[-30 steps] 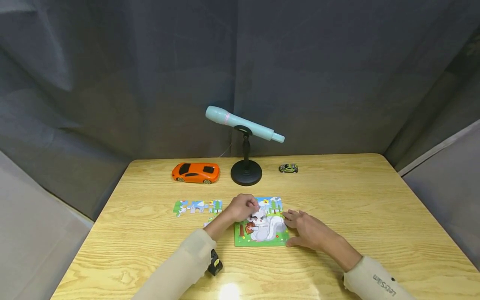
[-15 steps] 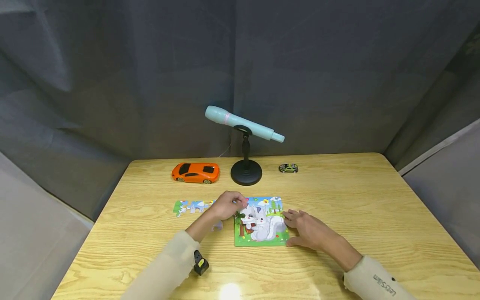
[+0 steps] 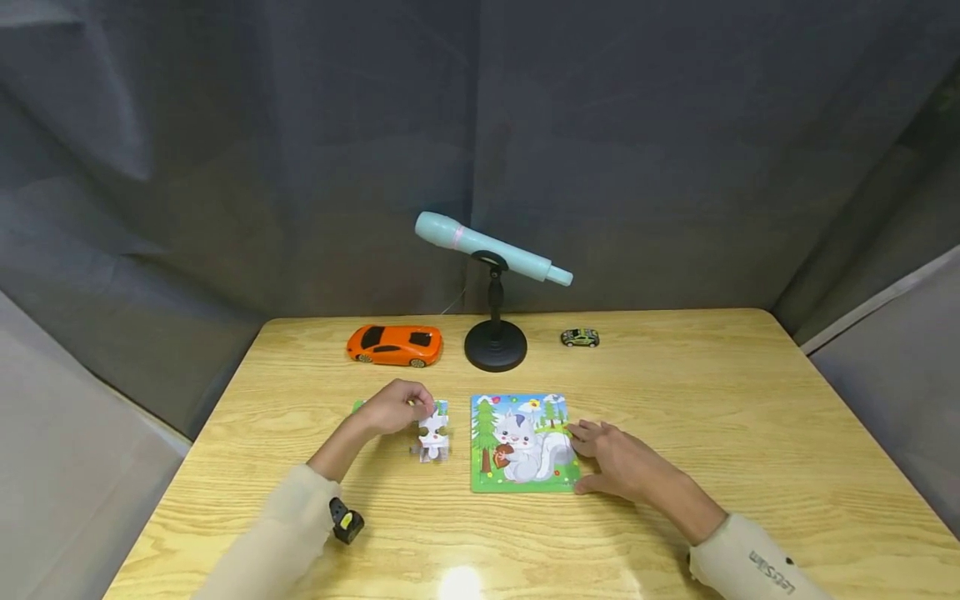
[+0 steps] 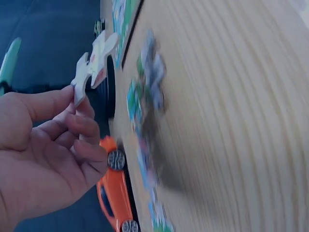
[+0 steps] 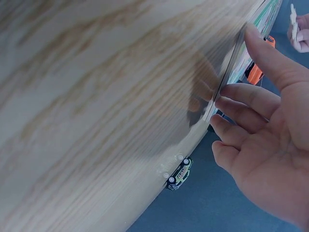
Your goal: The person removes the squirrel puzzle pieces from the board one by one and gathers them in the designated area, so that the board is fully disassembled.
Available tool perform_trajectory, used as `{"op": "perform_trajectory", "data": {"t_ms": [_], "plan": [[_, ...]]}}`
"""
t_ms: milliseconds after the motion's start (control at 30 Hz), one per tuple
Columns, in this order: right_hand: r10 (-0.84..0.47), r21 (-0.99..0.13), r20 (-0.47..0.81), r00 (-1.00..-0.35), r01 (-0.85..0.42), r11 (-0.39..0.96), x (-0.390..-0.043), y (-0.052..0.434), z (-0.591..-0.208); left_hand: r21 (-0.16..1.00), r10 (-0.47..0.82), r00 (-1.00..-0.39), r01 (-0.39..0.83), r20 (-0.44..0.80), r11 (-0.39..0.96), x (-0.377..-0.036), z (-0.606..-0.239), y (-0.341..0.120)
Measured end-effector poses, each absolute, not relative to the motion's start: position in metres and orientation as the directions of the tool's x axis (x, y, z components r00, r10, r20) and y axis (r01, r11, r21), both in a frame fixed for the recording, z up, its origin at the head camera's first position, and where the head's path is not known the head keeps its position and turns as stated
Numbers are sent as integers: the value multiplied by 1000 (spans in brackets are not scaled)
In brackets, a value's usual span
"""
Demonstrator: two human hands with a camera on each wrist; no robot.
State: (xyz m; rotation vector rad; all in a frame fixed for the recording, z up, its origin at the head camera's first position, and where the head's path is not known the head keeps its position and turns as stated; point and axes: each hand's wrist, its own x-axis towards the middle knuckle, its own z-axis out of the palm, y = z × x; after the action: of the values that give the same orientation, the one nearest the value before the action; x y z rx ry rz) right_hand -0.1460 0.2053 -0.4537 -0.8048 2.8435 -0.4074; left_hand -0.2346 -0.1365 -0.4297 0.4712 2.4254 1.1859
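L hand (image 3: 393,408): lifted just above the tabletop (image 3: 750,400), left of centre; fingers (image 4: 79,128) curled, pinching a puzzle piece (image 3: 433,435) by its top edge.
Puzzle piece: white/grey, w/ tabs; hangs from the L fingers, off the wood, just left of the puzzle board (image 3: 523,442). In the L wrist view the piece (image 4: 94,63) sticks up from thumb + fingertips.
Loose pieces (image 4: 145,111): a row of blue/green ones flat on the tabletop under and behind the L hand, mostly hidden by it in the head view; blurred in the wrist view.
Puzzle board: green-framed squirrel picture, flat, mid-tabletop, a bit toward the near edge.
R hand (image 3: 611,458): rests on the tabletop at the board's right edge; fingers (image 5: 246,94) straight + spread, grasping nothing, tips touching the board's edge (image 5: 231,67).
Orange toy car (image 3: 394,345): near the far edge, left of centre, well apart from both hands.
Mic stand (image 3: 495,346): black round base at far edge, centre; holds a pale teal mic (image 3: 491,247), tilted, head up-left.
Small green car (image 3: 580,337): far edge, right of the stand.
Sleeves: cream, both arms; black wrist device (image 3: 347,523) on the L arm.
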Motion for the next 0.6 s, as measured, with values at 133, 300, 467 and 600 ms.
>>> {"op": "perform_trajectory", "data": {"t_ms": [133,300,467,600], "plan": [[-519,-294,-87,-850,-476,829,-146,205,-454,788,438,-863,78,-254,611,-235,-429,-157],[-511,-293,-99,-854,-466,835,-146,205,-454,784,420,-864,49,-278,619,-235,-432,-175],[-521,-291,-98,-848,-476,830,-146,205,-454,763,423,-860,64,-285,643,-234,-437,-186],[-522,-288,-95,-847,-479,829,-147,205,-455,740,423,-867,101,-262,665,-232,-440,-189]]}}
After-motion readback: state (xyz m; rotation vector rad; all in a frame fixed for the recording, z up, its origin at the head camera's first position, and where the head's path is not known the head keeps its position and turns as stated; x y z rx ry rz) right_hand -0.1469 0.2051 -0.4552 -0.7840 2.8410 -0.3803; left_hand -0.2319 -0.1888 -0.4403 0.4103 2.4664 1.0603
